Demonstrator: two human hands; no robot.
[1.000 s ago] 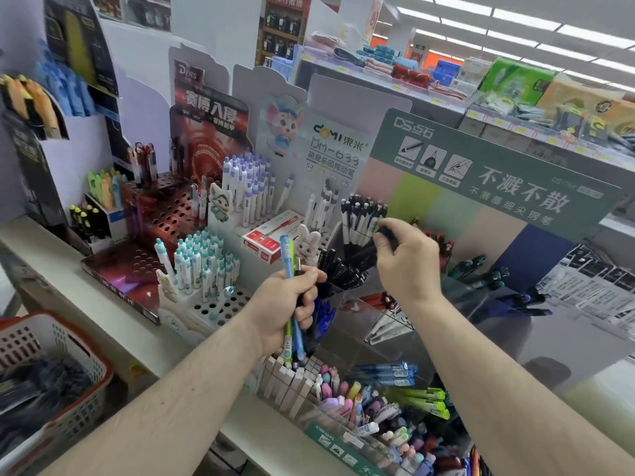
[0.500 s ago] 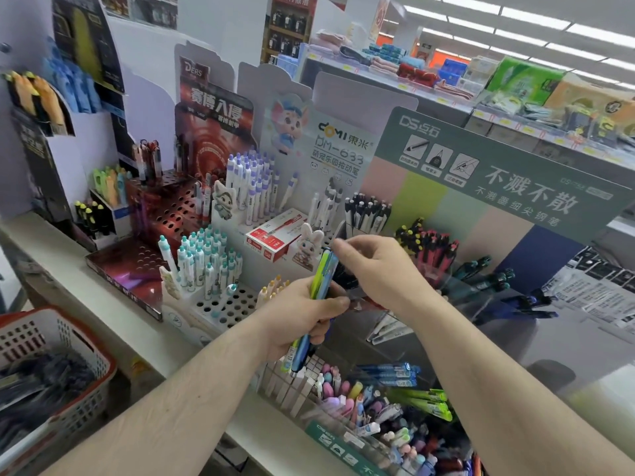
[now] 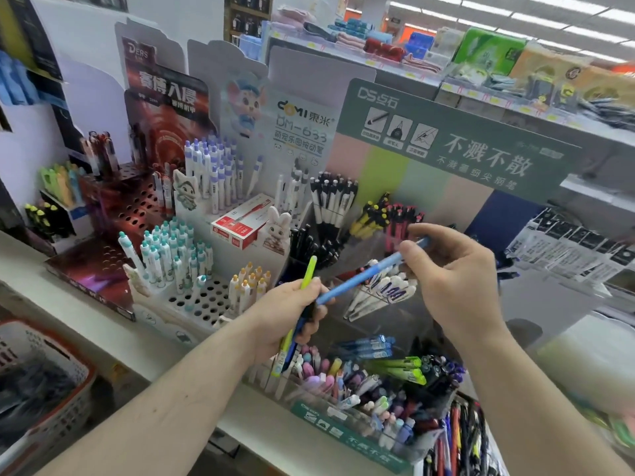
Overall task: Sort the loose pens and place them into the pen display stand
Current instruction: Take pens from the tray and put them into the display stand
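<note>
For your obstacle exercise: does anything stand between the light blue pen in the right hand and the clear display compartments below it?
Nothing visible does. The right hand holds the light blue pen in open air above the clear display stand; only the left hand touches its lower end.

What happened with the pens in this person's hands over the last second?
The right hand came back from the black pens in the stand, reached to the left hand's bunch and took hold of a light blue pen, now drawn out to the right. The left hand kept its grip on the yellow-green pen and the others. The displays stayed put.
</note>
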